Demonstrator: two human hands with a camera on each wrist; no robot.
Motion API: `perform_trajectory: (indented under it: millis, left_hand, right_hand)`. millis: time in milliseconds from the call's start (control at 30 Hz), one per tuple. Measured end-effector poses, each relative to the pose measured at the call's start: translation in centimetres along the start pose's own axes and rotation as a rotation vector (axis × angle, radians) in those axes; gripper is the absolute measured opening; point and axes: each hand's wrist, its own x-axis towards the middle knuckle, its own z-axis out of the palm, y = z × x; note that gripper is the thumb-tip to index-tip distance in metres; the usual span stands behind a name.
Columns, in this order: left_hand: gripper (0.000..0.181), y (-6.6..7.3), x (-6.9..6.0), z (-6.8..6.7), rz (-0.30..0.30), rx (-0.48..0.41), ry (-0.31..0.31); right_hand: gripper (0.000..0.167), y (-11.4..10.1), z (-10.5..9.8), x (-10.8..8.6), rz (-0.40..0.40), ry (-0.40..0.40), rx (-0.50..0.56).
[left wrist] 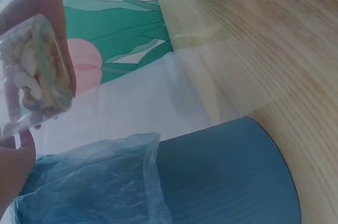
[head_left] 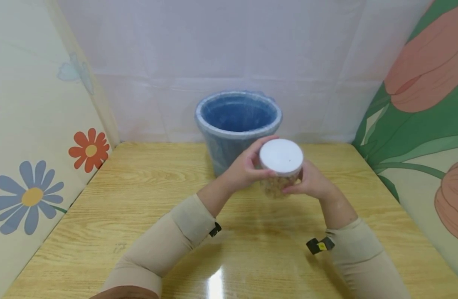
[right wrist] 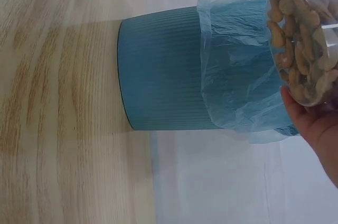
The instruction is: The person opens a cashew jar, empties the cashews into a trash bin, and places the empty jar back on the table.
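Observation:
A clear plastic jar [head_left: 281, 164] with a white lid is held up off the table by both hands. Cashews [right wrist: 301, 44] show through its wall and base in the wrist views. My left hand [head_left: 247, 166] grips the jar from the left, its thumb near the lid's edge. On the other side my right hand [head_left: 313, 180] holds the lower part of the jar. Some fingers are hidden behind it. Just beyond the left hand stands a blue bin [head_left: 229, 153], lined with a thin translucent plastic bag [right wrist: 232, 65] folded over its rim.
Under the hands lies a wood-grain table [head_left: 158, 170]. A pale sheet [head_left: 158, 62] hangs behind the bin. Flower-painted panels stand along the left and right sides. Each sleeve has a small black device [head_left: 320, 246] at the wrist.

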Motion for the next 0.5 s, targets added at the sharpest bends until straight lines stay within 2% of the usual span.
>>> perform_trajectory:
  millis: [167,300,500]
  left_hand:
    - [0.109,-0.13,0.16,-0.32,0.008,-0.094,-0.031]
    - [0.111,-0.19,0.19,-0.62,0.007,-0.183,-0.073]
    - [0.108,-0.13,0.19,-0.87,-0.005,-0.245,-0.145]
  right_hand:
    - [0.095,-0.29,-0.08,-0.07,0.015,-0.008,0.007]
    - [0.096,-0.30,-0.21,-0.20,-0.008,-0.031,0.019]
    - [0.098,-0.33,-0.50,-0.41,-0.013,-0.077,0.034]
